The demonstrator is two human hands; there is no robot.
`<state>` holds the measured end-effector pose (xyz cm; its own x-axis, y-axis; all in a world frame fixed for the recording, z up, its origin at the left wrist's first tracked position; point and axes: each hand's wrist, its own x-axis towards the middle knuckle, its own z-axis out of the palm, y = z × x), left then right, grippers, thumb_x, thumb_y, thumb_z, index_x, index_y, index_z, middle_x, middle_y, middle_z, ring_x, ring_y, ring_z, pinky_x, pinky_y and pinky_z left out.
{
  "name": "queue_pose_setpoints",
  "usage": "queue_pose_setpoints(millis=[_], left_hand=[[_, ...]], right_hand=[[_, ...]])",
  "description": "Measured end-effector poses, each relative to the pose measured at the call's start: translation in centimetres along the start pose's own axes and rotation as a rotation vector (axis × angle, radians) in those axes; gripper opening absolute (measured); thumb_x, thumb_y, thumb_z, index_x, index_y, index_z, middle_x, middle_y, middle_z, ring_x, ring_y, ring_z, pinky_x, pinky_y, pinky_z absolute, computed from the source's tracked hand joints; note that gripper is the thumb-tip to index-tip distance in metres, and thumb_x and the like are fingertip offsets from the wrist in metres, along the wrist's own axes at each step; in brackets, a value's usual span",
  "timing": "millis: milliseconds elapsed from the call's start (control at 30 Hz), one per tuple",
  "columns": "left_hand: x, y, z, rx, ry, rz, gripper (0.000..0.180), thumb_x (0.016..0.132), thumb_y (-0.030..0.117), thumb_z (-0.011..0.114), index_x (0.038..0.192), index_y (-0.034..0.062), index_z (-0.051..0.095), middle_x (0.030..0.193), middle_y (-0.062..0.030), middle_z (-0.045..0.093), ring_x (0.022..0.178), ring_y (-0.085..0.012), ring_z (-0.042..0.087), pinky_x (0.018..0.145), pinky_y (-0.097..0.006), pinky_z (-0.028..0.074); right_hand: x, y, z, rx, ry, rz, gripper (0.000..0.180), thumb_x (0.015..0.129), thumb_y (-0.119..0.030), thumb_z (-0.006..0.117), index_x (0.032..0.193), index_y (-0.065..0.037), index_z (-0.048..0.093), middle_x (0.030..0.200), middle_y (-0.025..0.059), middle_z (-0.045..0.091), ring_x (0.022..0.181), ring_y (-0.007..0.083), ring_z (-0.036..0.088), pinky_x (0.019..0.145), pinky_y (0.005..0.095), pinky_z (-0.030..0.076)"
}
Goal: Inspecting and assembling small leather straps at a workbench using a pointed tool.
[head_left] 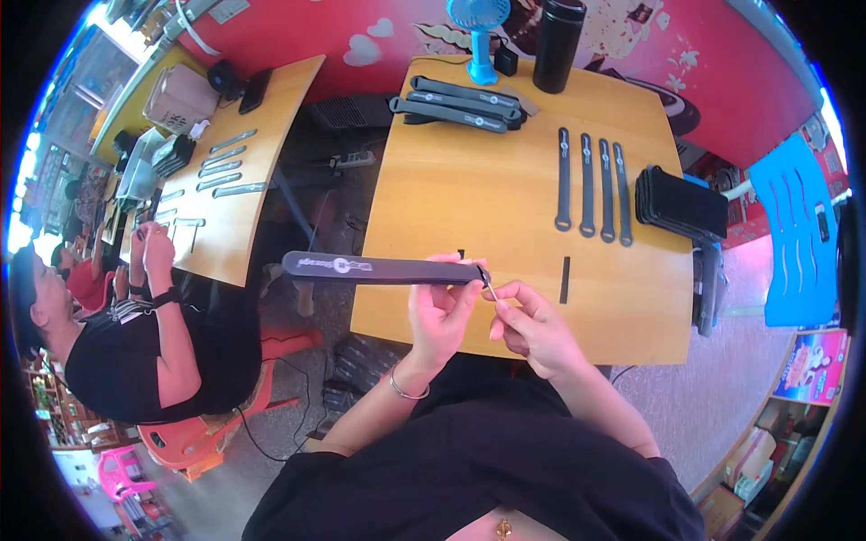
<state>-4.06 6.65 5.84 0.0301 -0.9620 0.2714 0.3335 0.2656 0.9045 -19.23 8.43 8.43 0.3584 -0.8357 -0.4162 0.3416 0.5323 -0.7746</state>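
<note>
My left hand (438, 317) is closed on a long dark strap (383, 270) with a white printed mark, holding it level above the near edge of the wooden table (469, 203). The strap's rounded end sticks out to the left, past the table's side. At its right end, my right hand (534, 326) pinches a thin, light-coloured piece (490, 287) against the strap; its kind is too small to make out. Beyond my hands, several flat dark straps (586, 185) with ring-shaped ends lie side by side. A short black strip (565, 279) lies to the right.
A pile of dark straps (460, 108) sits at the table's far left. Behind it stand a blue fan (481, 41) and a black bottle (557, 45). A black stack (681, 203) rests at the right edge. To the left, a co-worker (153, 343) sits at another table (280, 117) with straps.
</note>
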Motion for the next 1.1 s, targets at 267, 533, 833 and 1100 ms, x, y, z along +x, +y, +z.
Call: queue_pose_setpoints(millis=[267,533,833,1100], left_hand=[[0.1,-0.3,-0.3,-0.044,-0.105,-0.183,0.045,0.086,-0.006,0.058,0.127,-0.0019,0.039,0.107,-0.0109,0.058,0.103,-0.0167,0.058,0.088,-0.029,0.049],[9.4,-2.1,-5.8,0.898,-0.527,0.220,0.058,0.072,0.009,0.075,0.125,0.0076,0.053,0.126,-0.0157,0.051,0.121,-0.0344,0.046,0.098,-0.042,0.042],[22.7,-6.5,-0.2,1.128,-0.511,0.523,0.055,0.075,0.030,0.072,0.126,0.0206,0.055,0.140,-0.0127,0.040,0.134,-0.0377,0.028,0.108,-0.052,0.024],[26.3,-10.4,-1.9,1.395,-0.454,0.420,0.048,0.081,0.023,0.064,0.127,0.0274,0.053,0.137,-0.0028,0.046,0.133,-0.0303,0.033,0.107,-0.062,0.015]], right_hand=[[0.5,-0.7,0.8,-0.438,0.170,-0.354,0.028,0.093,-0.001,0.048,0.120,-0.008,0.047,0.070,0.0027,0.064,0.064,0.0048,0.057,0.056,0.0214,0.036],[0.5,-1.6,-3.2,-0.377,0.263,-0.383,0.028,0.094,-0.008,0.049,0.121,-0.007,0.052,0.070,0.0057,0.064,0.047,0.0005,0.034,0.045,0.0161,0.026],[-2.0,-0.9,-7.7,-0.081,0.391,-0.283,0.027,0.095,-0.014,0.049,0.121,-0.007,0.052,0.069,0.0063,0.061,0.044,0.0008,0.031,0.042,0.0158,0.023],[-1.6,-1.5,-8.0,-0.018,0.380,-0.267,0.028,0.095,-0.012,0.050,0.122,-0.006,0.051,0.072,0.0085,0.063,0.047,0.0015,0.032,0.044,0.0162,0.024]])
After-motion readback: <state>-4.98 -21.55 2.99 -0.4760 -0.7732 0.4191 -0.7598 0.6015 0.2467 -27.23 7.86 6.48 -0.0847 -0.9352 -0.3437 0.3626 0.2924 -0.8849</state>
